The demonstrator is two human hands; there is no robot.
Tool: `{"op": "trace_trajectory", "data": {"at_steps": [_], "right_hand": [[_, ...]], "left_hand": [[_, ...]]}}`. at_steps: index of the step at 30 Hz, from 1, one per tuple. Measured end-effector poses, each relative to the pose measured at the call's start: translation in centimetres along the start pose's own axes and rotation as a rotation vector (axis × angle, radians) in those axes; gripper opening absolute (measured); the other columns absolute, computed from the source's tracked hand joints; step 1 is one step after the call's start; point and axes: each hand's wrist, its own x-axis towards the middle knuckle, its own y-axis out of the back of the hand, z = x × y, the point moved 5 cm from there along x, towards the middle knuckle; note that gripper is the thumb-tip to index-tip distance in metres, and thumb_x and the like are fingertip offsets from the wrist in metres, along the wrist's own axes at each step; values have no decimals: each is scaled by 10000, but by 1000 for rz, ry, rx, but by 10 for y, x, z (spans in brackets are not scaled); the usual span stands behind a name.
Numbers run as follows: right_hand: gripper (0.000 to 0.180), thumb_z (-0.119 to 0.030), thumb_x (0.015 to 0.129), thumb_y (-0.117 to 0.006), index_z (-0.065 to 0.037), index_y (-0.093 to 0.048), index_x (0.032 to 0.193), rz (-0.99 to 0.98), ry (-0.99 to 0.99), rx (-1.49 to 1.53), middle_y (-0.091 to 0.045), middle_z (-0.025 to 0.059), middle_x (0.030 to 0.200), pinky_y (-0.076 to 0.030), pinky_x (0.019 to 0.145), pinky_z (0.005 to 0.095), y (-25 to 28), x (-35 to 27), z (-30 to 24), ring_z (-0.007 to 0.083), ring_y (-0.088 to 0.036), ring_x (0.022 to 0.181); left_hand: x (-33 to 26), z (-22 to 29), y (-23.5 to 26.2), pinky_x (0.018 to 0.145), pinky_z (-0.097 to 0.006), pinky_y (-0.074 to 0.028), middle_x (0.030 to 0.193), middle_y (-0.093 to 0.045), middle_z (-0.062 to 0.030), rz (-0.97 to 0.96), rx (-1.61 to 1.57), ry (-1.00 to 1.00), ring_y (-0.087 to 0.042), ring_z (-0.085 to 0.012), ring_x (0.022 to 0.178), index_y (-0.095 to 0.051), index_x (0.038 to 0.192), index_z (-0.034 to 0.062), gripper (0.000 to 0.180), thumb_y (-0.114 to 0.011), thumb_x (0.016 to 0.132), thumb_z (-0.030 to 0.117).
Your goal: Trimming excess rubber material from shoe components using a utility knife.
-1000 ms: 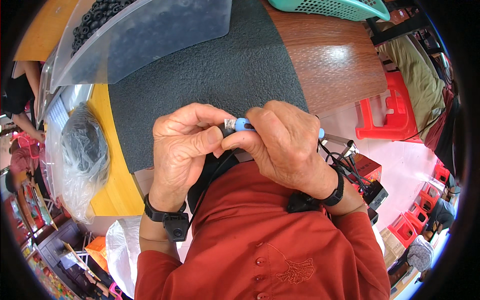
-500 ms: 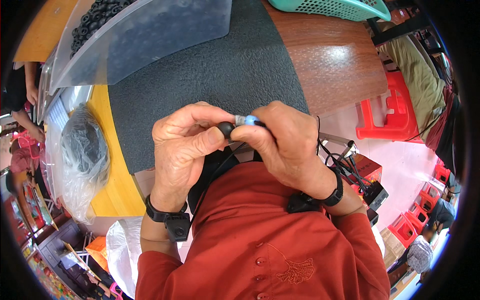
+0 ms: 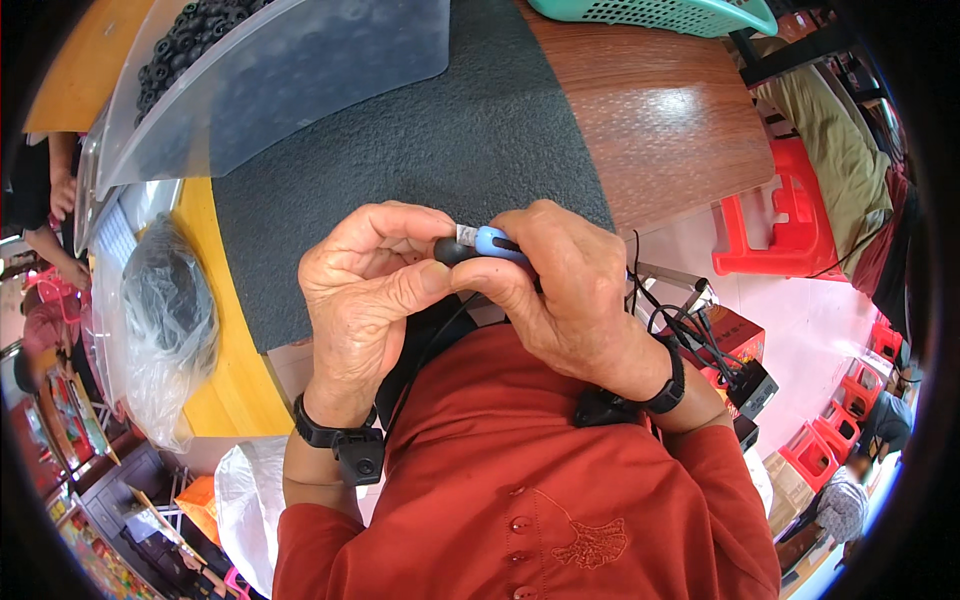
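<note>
Close in front of my body, my left hand (image 3: 345,290) pinches a small round black part (image 3: 450,251) between thumb and fingers. My right hand (image 3: 580,285) is closed around a short hand tool (image 3: 490,239) with a blue-and-black handle and a greyish end. The tool's greyish end meets the black part, and my right thumb lies right beside it. My fingers hide the tool's tip, so its exact kind cannot be made out. Both hands are raised over the near edge of a dark textured mat (image 3: 420,150).
A clear plastic bin (image 3: 330,80) with many black ring-shaped parts (image 3: 185,50) stands at the far left. A green basket (image 3: 660,15) sits at the far right. A plastic bag (image 3: 165,300) lies left, near another person's hand (image 3: 62,195). Right: a red stool (image 3: 790,220) and cables (image 3: 690,335).
The blue handle shows more beside my right fingers. The black part has turned slightly in my left fingers, and both hands have shifted a little to the left.
</note>
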Motion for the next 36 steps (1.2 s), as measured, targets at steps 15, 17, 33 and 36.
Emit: {"op": "trace_trajectory", "data": {"at_steps": [15,17,33,36], "right_hand": [[189,-139,811,-720,-16,-577,792,54,-68,79,-518,115,631,-392,458,367,12,2,7,278,-520,504],[185,-137,812,-718,-17,-580,791,58,-74,79,-522,113,628,-394,459,365,14,-3,8,276,-523,504],[176,-145,840,-697,-6,-593,812,27,-156,80,-547,117,628,-395,452,346,20,-4,25,258,-540,503],[183,-149,836,-705,-5,-595,808,13,-133,89,-549,116,628,-389,448,339,17,-3,25,248,-535,497]], "left_hand": [[15,41,-29,662,-245,-470,890,-634,-88,5,388,-364,-590,-125,755,-643,945,-35,191,-705,766,-57],[24,68,-56,676,-247,-470,887,-623,-81,-35,534,-441,-578,-123,760,-639,933,-36,198,-696,746,-68],[152,121,-124,694,-297,-506,818,-649,-100,-85,1151,-975,-635,-186,761,-670,937,-15,220,-647,721,20],[166,150,-65,722,-254,-495,812,-674,-40,-109,1125,-594,-617,-106,786,-688,904,-22,164,-647,751,18]]}}
